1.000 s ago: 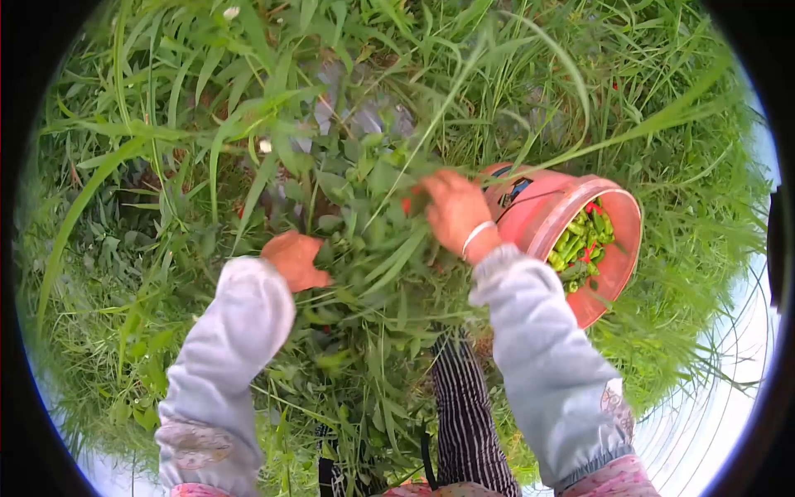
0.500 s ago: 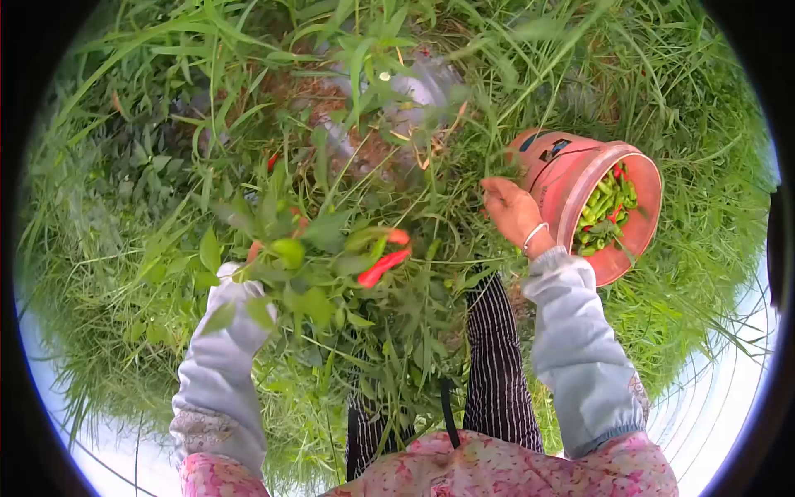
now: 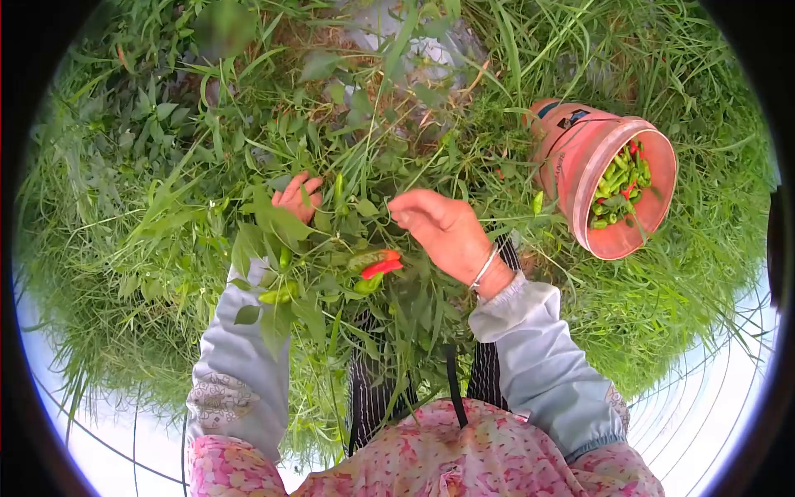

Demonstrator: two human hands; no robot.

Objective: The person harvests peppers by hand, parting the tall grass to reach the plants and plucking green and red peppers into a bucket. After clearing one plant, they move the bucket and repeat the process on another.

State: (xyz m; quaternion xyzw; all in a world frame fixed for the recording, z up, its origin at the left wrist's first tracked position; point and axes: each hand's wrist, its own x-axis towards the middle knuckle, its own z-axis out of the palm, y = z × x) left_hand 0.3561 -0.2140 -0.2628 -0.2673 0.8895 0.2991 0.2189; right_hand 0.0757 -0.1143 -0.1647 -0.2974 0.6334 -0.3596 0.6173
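My left hand (image 3: 298, 197) is among the leaves of a pepper plant (image 3: 277, 224). Its fingers are spread; the palm is partly hidden by leaves. My right hand (image 3: 447, 240), with a bracelet at the wrist, is over the plant, thumb and fingertips drawn together; anything between them is too small to make out. Just below and left of those fingertips hangs a red pepper (image 3: 382, 268), with a green pepper (image 3: 368, 284) under it. Another green pepper (image 3: 280, 293) hangs lower left, near my left sleeve.
A pink bucket (image 3: 571, 178) lies tilted in the grass at right, its mouth towards me, with green and red peppers (image 3: 617, 186) inside. A single green pepper (image 3: 538, 202) shows beside it. Tall grass (image 3: 696, 199) surrounds the plants; plastic sheeting (image 3: 435, 51) shows at top.
My right hand has moved left from beside the bucket to the pepper plant. My left hand, earlier mostly behind leaves, now shows its fingers higher up. The view has shifted slightly.
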